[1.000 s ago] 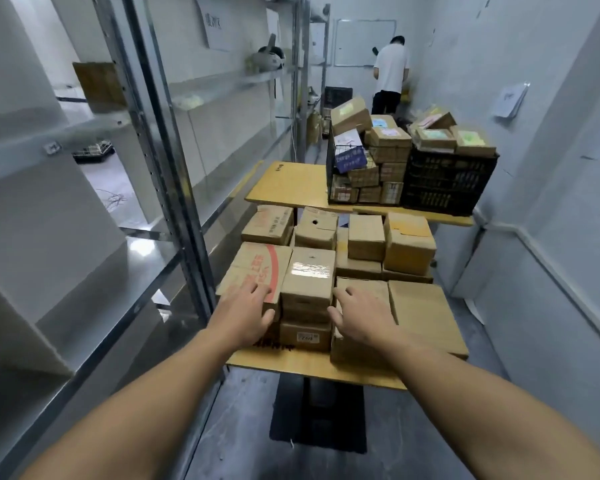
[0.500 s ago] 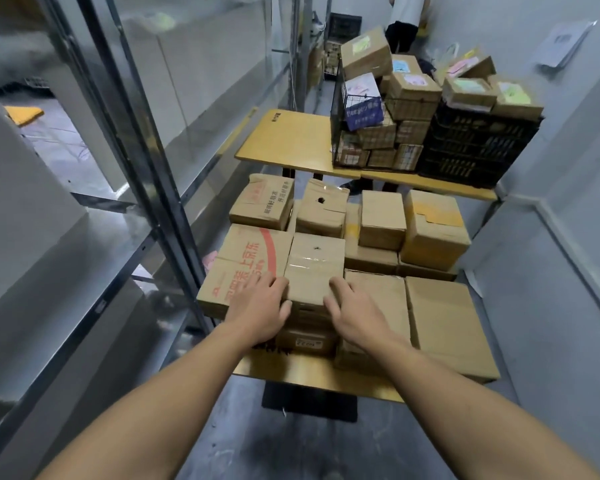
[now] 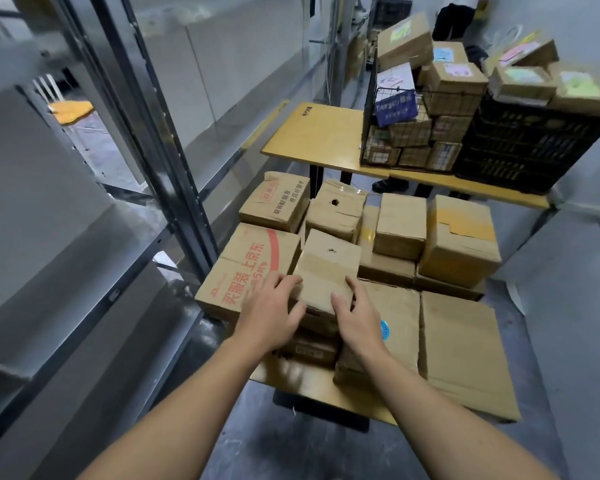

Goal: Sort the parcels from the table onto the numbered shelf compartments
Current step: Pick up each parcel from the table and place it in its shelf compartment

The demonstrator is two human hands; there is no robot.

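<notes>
Several brown cardboard parcels cover the near yellow table [image 3: 284,377]. A small taped parcel [image 3: 326,271] sits on top of the front stack, its near end tilted up. My left hand [image 3: 272,311] grips its left side and my right hand [image 3: 352,318] grips its right side, thumbs on top. A bigger box with red print [image 3: 246,268] lies just left of it, and two flat parcels [image 3: 461,348] lie to the right. The metal shelf [image 3: 174,174] with grey compartments runs along the left.
A second yellow table [image 3: 319,136] stands behind, carrying a wire basket [image 3: 392,140] and a black crate [image 3: 530,147] piled with labelled boxes. A person's dark trousers [image 3: 452,19] show at the far end. Grey floor lies between shelf and tables; a wall runs along the right.
Both hands have closed in from the neighbouring boxes onto the sides of the small taped parcel, and its near end has lifted. The view has tipped downward and moved closer.
</notes>
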